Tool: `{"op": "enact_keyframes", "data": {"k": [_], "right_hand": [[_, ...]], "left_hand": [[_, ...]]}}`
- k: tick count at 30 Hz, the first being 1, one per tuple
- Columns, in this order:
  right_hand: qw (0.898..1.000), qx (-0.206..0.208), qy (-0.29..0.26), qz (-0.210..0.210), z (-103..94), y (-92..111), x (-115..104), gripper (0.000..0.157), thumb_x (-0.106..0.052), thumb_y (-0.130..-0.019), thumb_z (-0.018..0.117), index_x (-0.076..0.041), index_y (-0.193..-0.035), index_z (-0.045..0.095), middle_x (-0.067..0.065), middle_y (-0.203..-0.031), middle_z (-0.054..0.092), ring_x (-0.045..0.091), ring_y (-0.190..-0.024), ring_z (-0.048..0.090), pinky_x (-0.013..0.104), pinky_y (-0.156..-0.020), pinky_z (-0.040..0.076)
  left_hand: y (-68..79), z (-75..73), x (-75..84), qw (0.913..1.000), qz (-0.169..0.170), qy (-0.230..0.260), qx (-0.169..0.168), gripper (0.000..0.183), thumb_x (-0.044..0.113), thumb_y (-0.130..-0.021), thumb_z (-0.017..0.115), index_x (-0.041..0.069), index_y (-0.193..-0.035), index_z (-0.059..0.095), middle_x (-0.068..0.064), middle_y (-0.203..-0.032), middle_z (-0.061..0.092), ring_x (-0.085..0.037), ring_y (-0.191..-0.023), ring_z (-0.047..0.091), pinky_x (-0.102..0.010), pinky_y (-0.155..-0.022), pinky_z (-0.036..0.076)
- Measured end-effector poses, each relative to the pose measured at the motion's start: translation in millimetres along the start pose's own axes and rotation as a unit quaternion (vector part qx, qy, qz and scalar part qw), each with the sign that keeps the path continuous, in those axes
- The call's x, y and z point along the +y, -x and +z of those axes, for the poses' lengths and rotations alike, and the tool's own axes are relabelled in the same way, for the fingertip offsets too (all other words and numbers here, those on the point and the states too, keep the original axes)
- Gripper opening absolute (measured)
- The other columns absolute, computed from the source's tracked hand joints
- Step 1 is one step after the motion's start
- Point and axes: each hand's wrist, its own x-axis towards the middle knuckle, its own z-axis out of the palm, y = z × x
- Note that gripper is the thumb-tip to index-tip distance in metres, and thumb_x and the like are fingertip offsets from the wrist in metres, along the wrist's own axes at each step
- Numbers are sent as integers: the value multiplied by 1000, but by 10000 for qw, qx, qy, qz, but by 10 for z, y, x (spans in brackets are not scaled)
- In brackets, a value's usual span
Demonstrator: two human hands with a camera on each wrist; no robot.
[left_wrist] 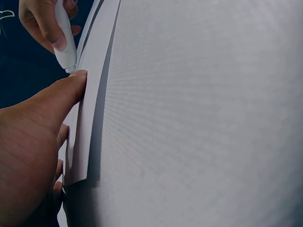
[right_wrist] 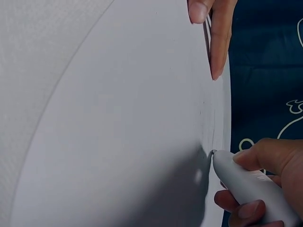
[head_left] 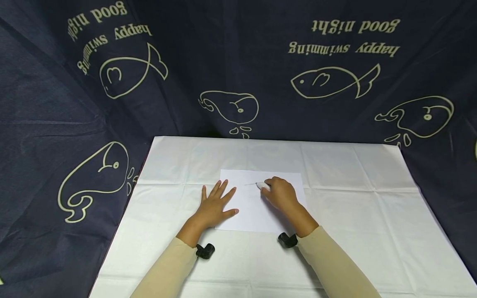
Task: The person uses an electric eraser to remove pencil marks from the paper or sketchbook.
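A white sheet of paper (head_left: 247, 217) lies on the cloth-covered table. My left hand (head_left: 213, 210) rests on its left side with the fingers spread. In my right hand (head_left: 283, 196) is a thick, white, pen-like tool (right_wrist: 248, 184), gripped between thumb and curled fingers. Its small dark tip meets the upper part of the sheet in the right wrist view; its exact kind I cannot tell. A faint thin line (head_left: 250, 183) runs left from the tip. The left wrist view shows the tool (left_wrist: 66, 38) beyond my left thumb.
A creased white cloth (head_left: 354, 215) covers the table. Behind and to the left hangs a dark blue curtain (head_left: 268, 62) with fish and whale drawings. A black wrist device (head_left: 205, 251) sits at the left cuff, another (head_left: 287, 240) at the right.
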Motion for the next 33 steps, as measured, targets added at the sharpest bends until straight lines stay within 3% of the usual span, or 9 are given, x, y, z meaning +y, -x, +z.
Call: {"op": "enact_keyframes", "data": {"k": [18, 23, 29, 33], "right_hand": [[9996, -27, 88, -264, 30, 1, -4, 34, -26, -91, 72, -3, -116, 75, 16, -106, 75, 36, -96, 72, 49, -80, 57], [9997, 67, 89, -210, 32, -6, 10, 33, -25, -91, 73, -3, -116, 75, 16, -105, 75, 34, -91, 72, 48, -77, 57], [9996, -73, 46, -252, 36, 1, -17, 35, -27, -92, 72, -3, -117, 75, 16, -110, 74, 36, -101, 71, 49, -85, 57], [9998, 24, 46, -188, 42, -2, -16, 35, -26, -92, 71, -3, -118, 75, 17, -109, 75, 35, -97, 72, 49, -81, 57]], "left_hand": [[4, -5, 4, 10000, 28, -3, 69, 75, 58, -98, 55, 25, -161, 30, -9, -172, 11, -32, -160, 5, -73, -119, -4], [9, -7, 4, 10000, 18, -10, 60, 75, 59, -98, 55, 25, -161, 30, -8, -172, 11, -31, -160, 4, -73, -120, -4], [10, -3, 0, 10000, 5, -20, 32, 75, 59, -98, 54, 25, -161, 30, -8, -172, 11, -31, -160, 4, -73, -120, -4], [7, -13, 7, 10000, 2, -30, 20, 76, 59, -98, 54, 25, -161, 29, -8, -172, 10, -31, -160, 4, -73, -120, -4]]}}
